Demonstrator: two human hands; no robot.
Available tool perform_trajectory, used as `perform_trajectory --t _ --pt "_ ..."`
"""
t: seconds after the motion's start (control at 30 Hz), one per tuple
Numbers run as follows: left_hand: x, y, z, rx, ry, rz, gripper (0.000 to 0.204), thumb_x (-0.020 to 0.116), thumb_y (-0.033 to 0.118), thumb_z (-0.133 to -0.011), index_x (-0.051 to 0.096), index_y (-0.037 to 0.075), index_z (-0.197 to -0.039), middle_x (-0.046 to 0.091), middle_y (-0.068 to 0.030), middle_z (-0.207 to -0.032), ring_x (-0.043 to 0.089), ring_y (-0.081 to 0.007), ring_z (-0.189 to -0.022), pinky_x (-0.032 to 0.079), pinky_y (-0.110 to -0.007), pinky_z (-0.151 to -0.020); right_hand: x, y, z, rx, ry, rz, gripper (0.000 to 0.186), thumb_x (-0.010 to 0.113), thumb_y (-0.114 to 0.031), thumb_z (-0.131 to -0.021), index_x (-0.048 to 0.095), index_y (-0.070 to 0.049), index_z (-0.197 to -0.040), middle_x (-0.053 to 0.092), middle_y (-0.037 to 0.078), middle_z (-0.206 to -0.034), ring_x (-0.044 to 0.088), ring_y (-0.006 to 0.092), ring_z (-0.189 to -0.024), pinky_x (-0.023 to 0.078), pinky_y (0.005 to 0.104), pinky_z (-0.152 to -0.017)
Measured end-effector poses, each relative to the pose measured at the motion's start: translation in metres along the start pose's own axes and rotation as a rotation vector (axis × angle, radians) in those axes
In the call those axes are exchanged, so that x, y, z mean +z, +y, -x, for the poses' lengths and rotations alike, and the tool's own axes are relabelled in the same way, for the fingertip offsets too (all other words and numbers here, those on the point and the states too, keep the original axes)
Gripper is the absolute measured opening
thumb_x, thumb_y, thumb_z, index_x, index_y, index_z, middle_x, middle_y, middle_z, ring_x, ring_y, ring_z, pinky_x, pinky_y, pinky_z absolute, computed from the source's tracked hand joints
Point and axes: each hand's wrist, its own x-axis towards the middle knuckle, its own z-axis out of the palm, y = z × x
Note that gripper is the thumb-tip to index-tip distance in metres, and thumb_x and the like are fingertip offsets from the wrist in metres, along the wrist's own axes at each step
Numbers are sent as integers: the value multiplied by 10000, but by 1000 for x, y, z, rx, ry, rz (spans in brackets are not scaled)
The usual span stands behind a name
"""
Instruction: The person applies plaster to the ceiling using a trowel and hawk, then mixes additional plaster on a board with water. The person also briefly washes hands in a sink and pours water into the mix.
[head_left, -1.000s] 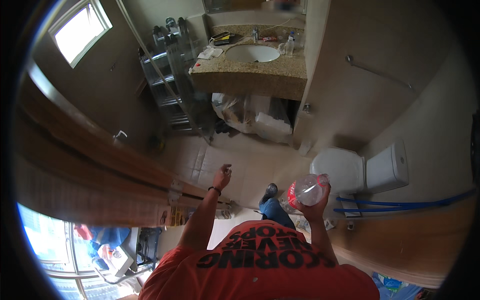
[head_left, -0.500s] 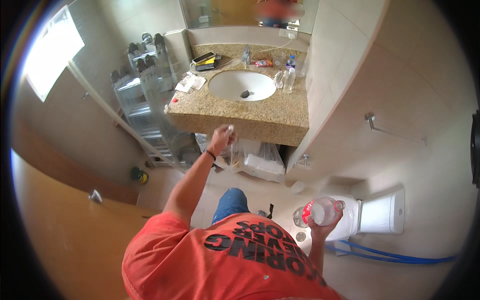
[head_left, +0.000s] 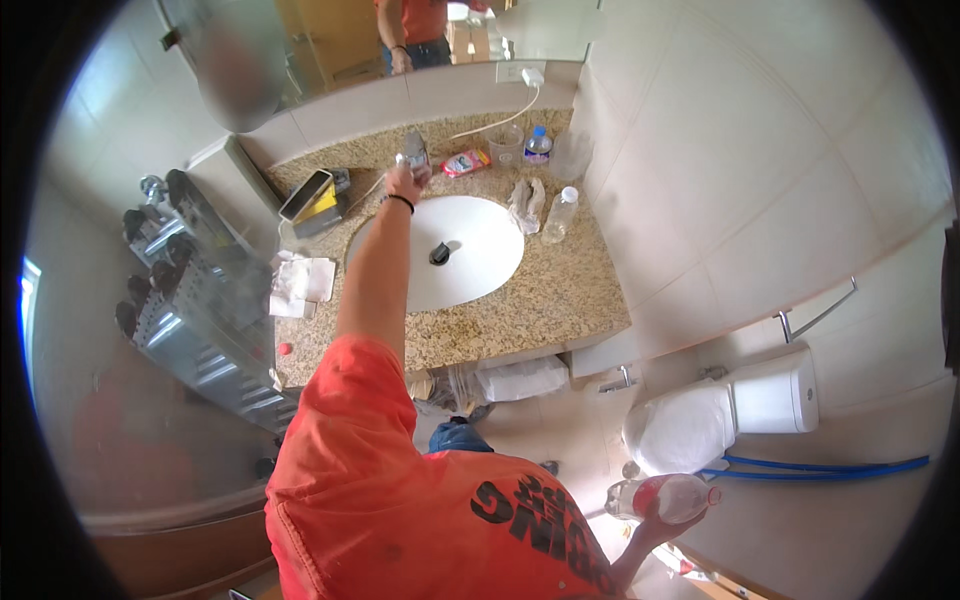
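My left hand [head_left: 406,183] reaches across the basin to the faucet [head_left: 416,148] at the back of the counter. Its fingers are closed, and a small pale, shiny bit shows at their tips; I cannot make out what it is or whether they grip the faucet. Below lies the white oval sink [head_left: 485,255] with a dark drain stopper [head_left: 439,254]. Low on the right, my right hand [head_left: 655,532] is wrapped round a large clear plastic bottle [head_left: 685,498] with a red label, tilted on its side. The bottle's mouth, pointing right, has no cap.
On the granite counter [head_left: 540,310] are a phone [head_left: 306,196], papers [head_left: 302,285], a red cap [head_left: 285,349], a red packet [head_left: 466,162], crumpled plastic [head_left: 526,205] and small bottles [head_left: 561,214]. A folded ladder [head_left: 200,330] leans left; a toilet [head_left: 685,425] and blue hoses [head_left: 820,470] are right.
My left hand has risen from below the counter's front edge to the faucet. My view has moved nearer the sink. The bottle stays in my right hand, now tipped more level.
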Motion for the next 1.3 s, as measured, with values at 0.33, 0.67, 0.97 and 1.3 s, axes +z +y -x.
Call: perform_trajectory --t 0.33,0.67,0.97,1.3 --pt "-32 -29 58 123 14 -193 275 540 221 -1029 615 -17 -1145 702 -149 -969 700 -238 -843 584 -347 -733 34 -57 65 44 86 243 1138 864 -395 -654 286 -6 -1554 447 189 -1473 471 362 -1359 387 501 -1152" --pt "-78 -168 12 -222 105 -104 105 486 -74 -849 578 -25 -836 550 -107 -689 580 -233 -559 444 -359 -506 29 -80 80 53 7 304 1203 867 -569 -714 232 -5 -1567 387 217 -1515 423 373 -1404 364 541 -1161" --pt "-87 -163 8 -442 102 -157 164 486 36 -953 602 10 -840 595 -98 -748 618 -228 -677 573 -375 -612 17 -85 98 65 15 376 1172 852 -590 -716 268 -16 -1554 421 209 -1486 448 368 -1387 389 536 -1141" --pt "-99 -174 17 -243 -38 73 17 570 -58 -896 567 -55 -913 591 -129 -796 576 -214 -620 489 -319 -544 43 -102 90 62 12 335 1167 854 -562 -722 256 -19 -1565 420 205 -1496 438 369 -1400 374 538 -1152"
